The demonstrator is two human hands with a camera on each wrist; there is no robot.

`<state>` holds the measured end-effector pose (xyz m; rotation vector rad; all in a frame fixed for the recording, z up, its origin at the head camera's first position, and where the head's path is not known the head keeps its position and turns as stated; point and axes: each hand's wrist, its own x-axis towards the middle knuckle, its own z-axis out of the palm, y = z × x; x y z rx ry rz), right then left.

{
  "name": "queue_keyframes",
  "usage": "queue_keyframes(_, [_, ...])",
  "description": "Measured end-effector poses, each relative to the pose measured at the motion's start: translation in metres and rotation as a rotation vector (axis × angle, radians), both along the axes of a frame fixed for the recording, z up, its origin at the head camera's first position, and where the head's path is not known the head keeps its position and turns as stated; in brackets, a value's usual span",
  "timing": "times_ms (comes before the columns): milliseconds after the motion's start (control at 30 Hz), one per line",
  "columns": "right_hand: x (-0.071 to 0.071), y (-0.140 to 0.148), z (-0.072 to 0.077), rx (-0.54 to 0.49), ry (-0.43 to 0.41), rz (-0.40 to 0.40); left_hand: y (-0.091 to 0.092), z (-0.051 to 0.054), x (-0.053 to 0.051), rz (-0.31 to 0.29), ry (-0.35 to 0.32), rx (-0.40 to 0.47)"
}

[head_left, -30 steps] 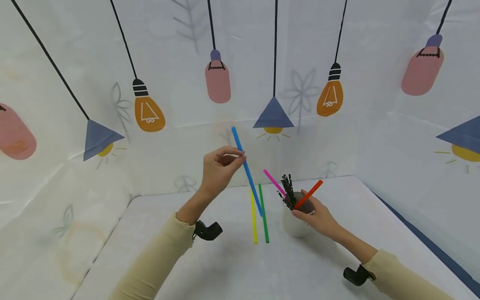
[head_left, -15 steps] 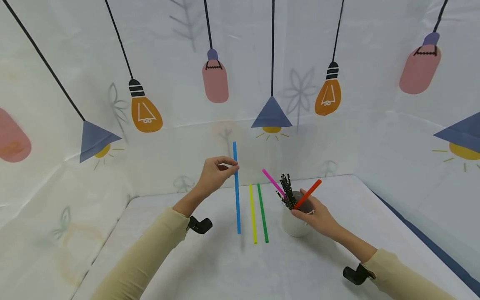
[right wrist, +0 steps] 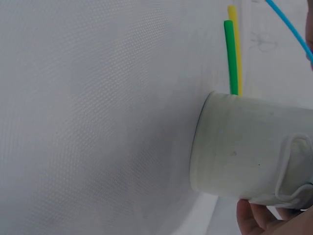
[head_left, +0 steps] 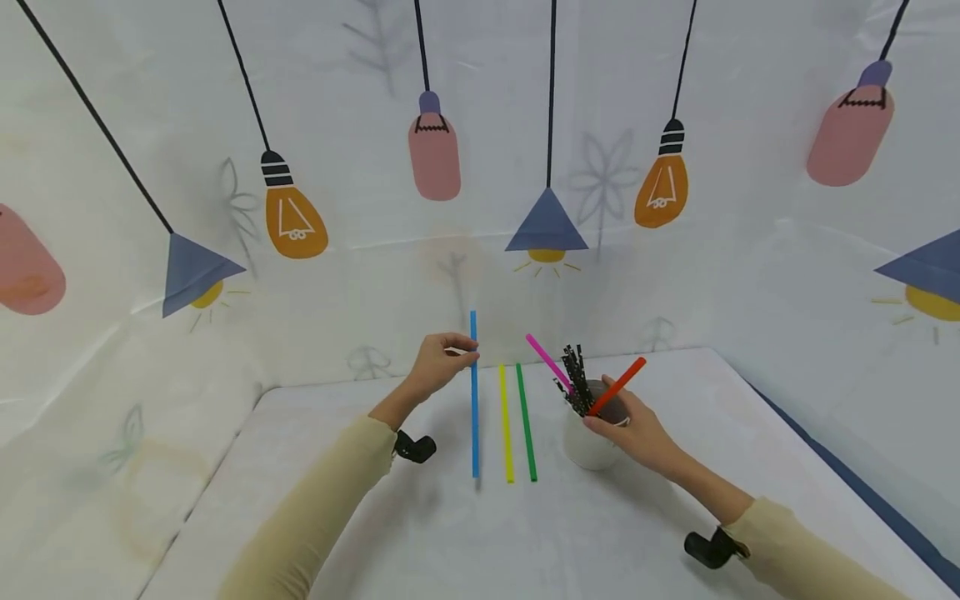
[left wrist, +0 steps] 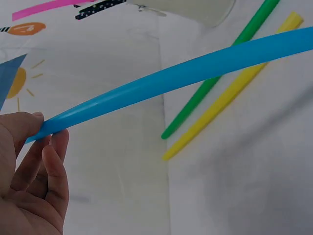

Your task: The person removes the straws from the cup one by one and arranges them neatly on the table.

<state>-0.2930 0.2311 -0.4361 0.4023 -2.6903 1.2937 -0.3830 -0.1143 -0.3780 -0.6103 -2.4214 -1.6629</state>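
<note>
My left hand (head_left: 437, 364) pinches a blue straw (head_left: 475, 417) near its upper end between thumb and fingertips; in the left wrist view the blue straw (left wrist: 161, 81) stretches away from the fingers. To its right a yellow straw (head_left: 507, 425) and a green straw (head_left: 527, 425) lie side by side on the table. My right hand (head_left: 637, 429) holds a white cup (head_left: 588, 448) by its right side. Out of the cup lean a pink straw (head_left: 548, 362), several black dotted straws (head_left: 576, 379) and a red straw (head_left: 618, 386). The right wrist view shows fingers against the cup (right wrist: 244, 147).
The white table (head_left: 465, 550) meets a pale wall sheet (head_left: 315, 317) printed with hanging lamps and bulbs. A black wrist device (head_left: 416, 448) is on the left wrist, another (head_left: 711, 550) on the right.
The blue straw has swung from a slant over the other straws to nearly parallel left of them, and my left hand has come lower. My right hand stays at the cup.
</note>
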Motion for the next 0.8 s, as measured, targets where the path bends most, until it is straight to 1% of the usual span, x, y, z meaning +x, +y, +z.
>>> queue_keyframes(67, [0.0, 0.002, -0.002, -0.009, -0.012, -0.003, 0.001, -0.01, -0.006, -0.003, -0.027, 0.0])
queue_keyframes(167, [0.0, 0.003, -0.004, -0.025, -0.019, 0.009, 0.001, -0.022, -0.012, 0.005, -0.061, 0.013])
queue_keyframes(367, [-0.001, 0.002, -0.003, -0.025, 0.011, 0.013, 0.002, -0.04, -0.024, 0.015, -0.128, 0.042])
queue_keyframes(433, [-0.001, 0.001, -0.001, -0.017, 0.015, 0.01, 0.002, -0.045, -0.026, 0.021, -0.148, 0.046])
queue_keyframes(633, [-0.001, 0.0, 0.001, -0.004, 0.005, 0.001, 0.008, -0.061, -0.033, 0.068, -0.193, 0.032])
queue_keyframes(800, [0.0, 0.001, -0.002, -0.015, -0.003, 0.001, 0.012, -0.074, -0.037, 0.068, -0.223, 0.034])
